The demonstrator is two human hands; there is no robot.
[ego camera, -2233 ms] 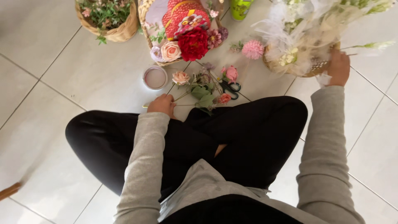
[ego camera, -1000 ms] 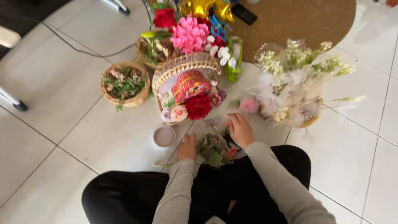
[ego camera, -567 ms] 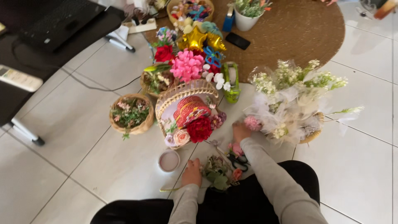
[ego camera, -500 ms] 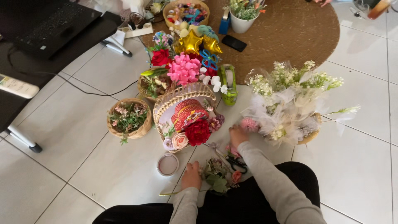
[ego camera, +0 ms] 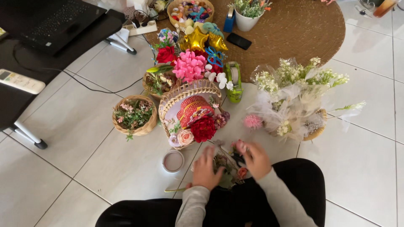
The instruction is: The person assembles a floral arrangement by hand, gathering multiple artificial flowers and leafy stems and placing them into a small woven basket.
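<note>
since half a second ago the right hand has come back from the pink bloom toward the lap, and the head view sits slightly lower. both hands rest on a small flower bunch on the tiles before the knees; left hand spread flat, right loosely curled, grip unclear. its green stem points left. beyond, a wicker basket holds red and pink roses; a small round basket holds greenery.

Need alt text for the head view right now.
Both hands, left hand and right hand, work a small loose pile of artificial flowers on white floor tiles. Beyond stand a woven basket of red and pink flowers and a white gauzy bouquet.
</note>
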